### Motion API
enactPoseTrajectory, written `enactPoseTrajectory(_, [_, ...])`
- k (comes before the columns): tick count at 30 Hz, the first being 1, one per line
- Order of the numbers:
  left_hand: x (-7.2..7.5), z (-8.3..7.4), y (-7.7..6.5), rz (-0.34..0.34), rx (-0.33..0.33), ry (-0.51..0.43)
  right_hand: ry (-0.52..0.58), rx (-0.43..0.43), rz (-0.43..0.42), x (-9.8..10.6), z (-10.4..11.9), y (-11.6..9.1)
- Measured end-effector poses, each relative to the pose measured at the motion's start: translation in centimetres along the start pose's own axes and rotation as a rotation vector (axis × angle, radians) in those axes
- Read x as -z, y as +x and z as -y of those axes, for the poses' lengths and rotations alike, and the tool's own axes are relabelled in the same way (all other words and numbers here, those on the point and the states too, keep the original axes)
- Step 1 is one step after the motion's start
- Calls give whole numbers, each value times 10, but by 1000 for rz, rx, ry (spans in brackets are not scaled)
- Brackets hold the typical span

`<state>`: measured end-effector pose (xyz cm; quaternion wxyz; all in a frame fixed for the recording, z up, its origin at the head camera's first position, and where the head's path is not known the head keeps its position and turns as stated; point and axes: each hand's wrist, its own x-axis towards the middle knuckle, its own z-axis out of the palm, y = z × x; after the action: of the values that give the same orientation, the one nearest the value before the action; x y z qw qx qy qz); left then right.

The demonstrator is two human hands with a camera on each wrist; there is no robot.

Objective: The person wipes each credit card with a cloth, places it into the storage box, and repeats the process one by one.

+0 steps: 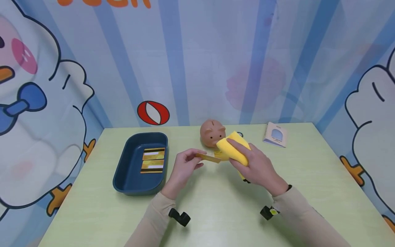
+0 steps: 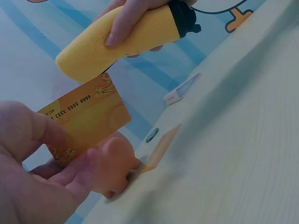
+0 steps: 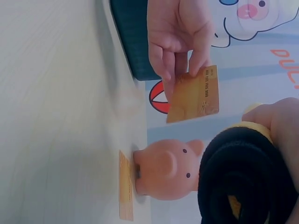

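Observation:
My left hand [image 1: 184, 164] pinches a gold bank card [image 2: 88, 116] by one end, thumb on its printed face. A soft yellow fabric roll [image 1: 236, 146] with a black end [image 3: 240, 175] is gripped in my right hand [image 1: 259, 166]. In the left wrist view the roll's rounded yellow end is right at the card's upper edge. Behind both hands stands a pink piggy bank [image 1: 211, 133], partly overlapped by the roll in the head view. Another gold card [image 3: 125, 186] lies on the table in front of it.
At left, a dark blue tray [image 1: 123, 176] has two gold cards [image 1: 152, 160] in it. A pale pink booklet-like item [image 1: 275, 134] lies at the back right. Near the piggy bank is a small dark round item [image 2: 152, 135]. A printed curtain [image 1: 203, 61] closes off the table's back.

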<state>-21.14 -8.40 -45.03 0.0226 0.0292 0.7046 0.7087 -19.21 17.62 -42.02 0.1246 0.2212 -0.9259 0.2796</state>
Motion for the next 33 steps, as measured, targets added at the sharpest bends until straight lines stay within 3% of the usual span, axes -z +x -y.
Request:
enactPoseTrajectory(10, [0,0,0,26,-20,-22,5,26,-7,-1,2,2])
enactPoseTrajectory(21, [4,-9,-1,112,33,8,9,45,-16,0,4,4])
enactPoseTrajectory(33, [5,-8,-1,161,26,-85,26,50,0,-3,12,7])
